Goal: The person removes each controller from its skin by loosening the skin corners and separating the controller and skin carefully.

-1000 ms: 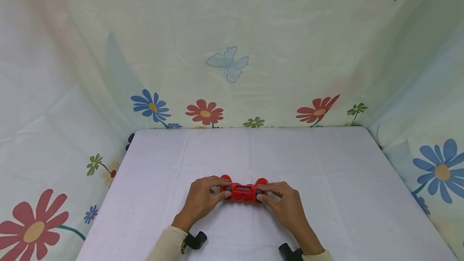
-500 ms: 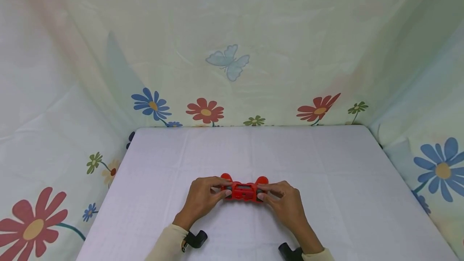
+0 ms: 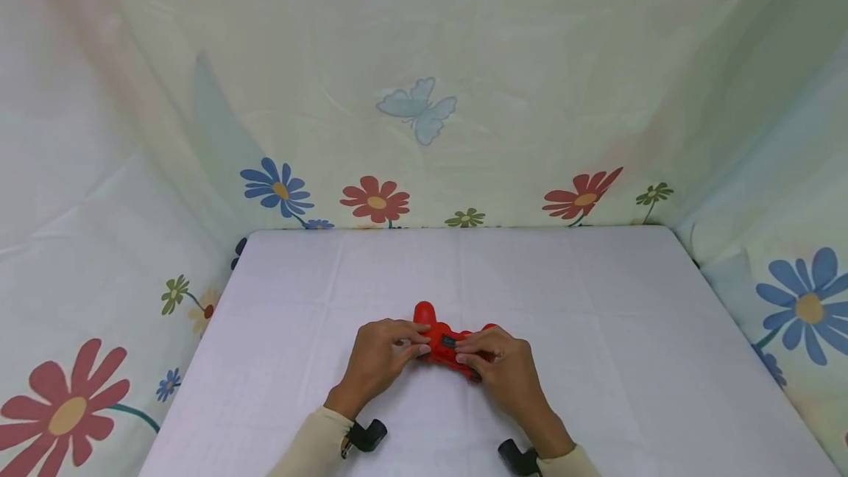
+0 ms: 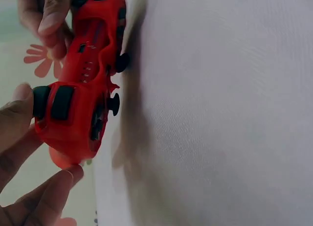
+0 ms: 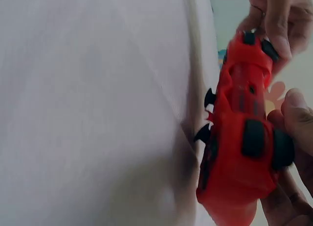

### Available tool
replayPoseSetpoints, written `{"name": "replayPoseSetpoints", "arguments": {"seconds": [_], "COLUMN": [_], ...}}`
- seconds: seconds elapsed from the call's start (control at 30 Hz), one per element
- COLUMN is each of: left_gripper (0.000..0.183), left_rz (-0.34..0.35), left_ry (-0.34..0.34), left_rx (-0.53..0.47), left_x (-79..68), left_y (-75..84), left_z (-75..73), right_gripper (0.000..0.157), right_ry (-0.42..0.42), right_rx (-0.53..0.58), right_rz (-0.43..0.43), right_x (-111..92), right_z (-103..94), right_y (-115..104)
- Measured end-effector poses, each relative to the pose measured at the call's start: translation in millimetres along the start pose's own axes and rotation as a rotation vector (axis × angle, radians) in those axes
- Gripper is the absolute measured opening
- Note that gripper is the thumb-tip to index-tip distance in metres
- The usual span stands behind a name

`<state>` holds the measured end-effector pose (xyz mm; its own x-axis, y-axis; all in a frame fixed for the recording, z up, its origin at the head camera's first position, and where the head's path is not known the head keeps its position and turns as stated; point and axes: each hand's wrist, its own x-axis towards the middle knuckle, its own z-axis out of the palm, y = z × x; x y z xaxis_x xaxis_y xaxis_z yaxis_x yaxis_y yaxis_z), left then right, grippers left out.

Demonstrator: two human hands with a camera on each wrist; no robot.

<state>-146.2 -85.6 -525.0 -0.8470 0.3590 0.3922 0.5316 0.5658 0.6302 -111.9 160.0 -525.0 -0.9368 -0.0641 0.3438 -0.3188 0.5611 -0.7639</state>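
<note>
A red game controller (image 3: 437,336) is between my two hands, a little above the white tabletop. Its back with a dark label (image 3: 448,342) faces up, and its black thumbsticks (image 4: 114,104) point down at the cloth. My left hand (image 3: 380,352) pinches its left end between thumb and fingers; in the left wrist view the thumb is at a black shoulder button (image 4: 62,102). My right hand (image 3: 506,370) holds the right part, fingertips by the label. The right wrist view has the thumb beside the black triggers (image 5: 282,147). My right hand partly hides the right grip.
A white cloth covers the table (image 3: 596,300). Printed fabric (image 3: 503,94) with flowers and butterflies hangs behind and on both sides. Black wrist devices (image 3: 368,435) sit at both cuffs.
The controller has turned clockwise, its left grip now farther up and its right end nearer me. My right hand has shifted left toward the label; my left hand moved slightly right.
</note>
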Motion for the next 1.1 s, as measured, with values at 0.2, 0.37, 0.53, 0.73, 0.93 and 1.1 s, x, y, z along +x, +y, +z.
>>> {"name": "replayPoseSetpoints", "arguments": {"seconds": [0.2,0.37,0.53,0.73,0.93,1.1], "left_gripper": [0.018,0.02,0.022,0.031,0.037,0.039], "left_rz": [-0.012,0.006,0.026,0.053,0.135,0.133], "left_ry": [-0.015,-0.002,-0.01,-0.064,-0.092,-0.131], "left_rx": [0.09,0.118,0.166,0.239,0.224,0.213], "left_x": [-2.1,-7.3,-8.0,-4.1,4.4,8.0], "left_y": [2.2,1.4,1.4,3.4,6.3,8.4], "left_z": [-2.4,-0.9,-1.7,-1.9,2.1,4.1], "right_gripper": [0.02,0.022,0.026,0.028,0.03,0.033], "right_ry": [-0.015,-0.024,-0.022,-0.148,-0.267,-0.323], "right_rx": [-0.012,0.01,-0.062,-0.14,-0.227,-0.237], "right_rz": [-0.013,0.008,-0.02,-0.044,-0.092,-0.147], "right_x": [7,8,8,12,17,21], "right_z": [4.2,-3.6,-11.2,-16.8,-24.3,-28.7], "right_y": [-3,-2,2,1,-1,2]}}
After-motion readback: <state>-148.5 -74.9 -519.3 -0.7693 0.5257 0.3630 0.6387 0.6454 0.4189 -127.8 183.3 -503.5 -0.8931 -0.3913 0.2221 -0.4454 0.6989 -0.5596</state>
